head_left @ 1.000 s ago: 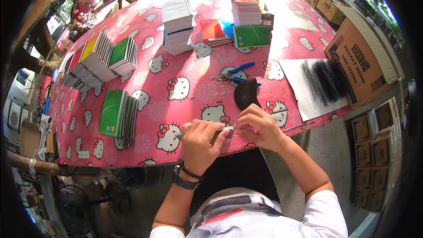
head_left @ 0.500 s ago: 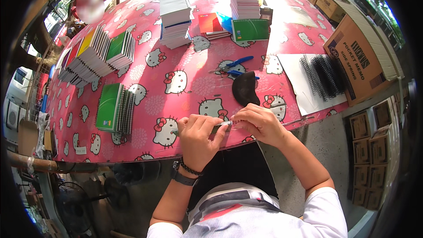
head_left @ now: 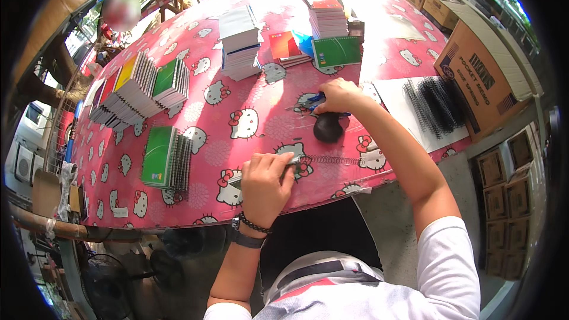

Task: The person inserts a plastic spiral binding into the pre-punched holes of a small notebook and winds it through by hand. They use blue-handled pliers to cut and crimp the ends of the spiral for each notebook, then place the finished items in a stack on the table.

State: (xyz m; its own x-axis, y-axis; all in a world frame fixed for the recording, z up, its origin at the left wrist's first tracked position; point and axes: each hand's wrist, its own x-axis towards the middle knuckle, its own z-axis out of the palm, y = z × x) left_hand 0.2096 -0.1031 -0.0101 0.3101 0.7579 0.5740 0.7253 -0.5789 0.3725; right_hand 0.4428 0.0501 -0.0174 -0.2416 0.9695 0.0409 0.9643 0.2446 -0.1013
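Observation:
My left hand (head_left: 265, 179) is closed over a small notebook (head_left: 236, 183), mostly hidden under my fingers, near the table's front edge. A thin dark wire coil (head_left: 333, 159) sticks out from its edge and stretches to the right across the tablecloth. Farther forward, my right hand (head_left: 342, 96) has its fingers closed on blue-handled pliers (head_left: 313, 101), whose tips point left. Just below that hand sits a rounded black object (head_left: 328, 128) of a kind I cannot make out. Another bit of blue handle shows beside it.
On the pink tablecloth (head_left: 204, 142), green spiral notebooks (head_left: 159, 157) are stacked at left, with more notebook stacks (head_left: 133, 86) behind. Tall paper stacks (head_left: 239, 38) stand at the back. Black coils (head_left: 435, 104) lie on a white sheet at right, beside a cardboard box (head_left: 489, 71).
My right hand has left the notebook edge and moved forward to the pliers. The coil now lies stretched out to the right of my left hand, which still holds the notebook.

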